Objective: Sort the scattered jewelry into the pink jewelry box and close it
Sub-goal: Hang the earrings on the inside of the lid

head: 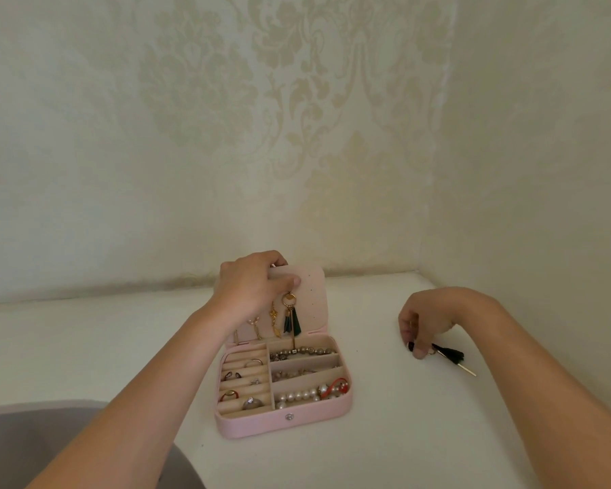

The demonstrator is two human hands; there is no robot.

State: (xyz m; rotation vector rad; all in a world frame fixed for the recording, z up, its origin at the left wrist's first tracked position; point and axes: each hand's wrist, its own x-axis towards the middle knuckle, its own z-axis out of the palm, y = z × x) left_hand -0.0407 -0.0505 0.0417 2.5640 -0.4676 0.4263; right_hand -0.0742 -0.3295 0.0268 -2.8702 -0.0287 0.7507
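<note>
- Fingers of the left hand (251, 287) grip the top edge of the upright lid (314, 301) — pink jewelry box (283, 423) open beneath.
- Fingers of the right hand (425, 322) pinch a tassel earring (450, 355) — worktop (374, 347) between them and the box.

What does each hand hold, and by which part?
The left hand grips the pink jewelry box's lid at its top edge; right hand pinches the dark tassel earring by its ring end.
</note>
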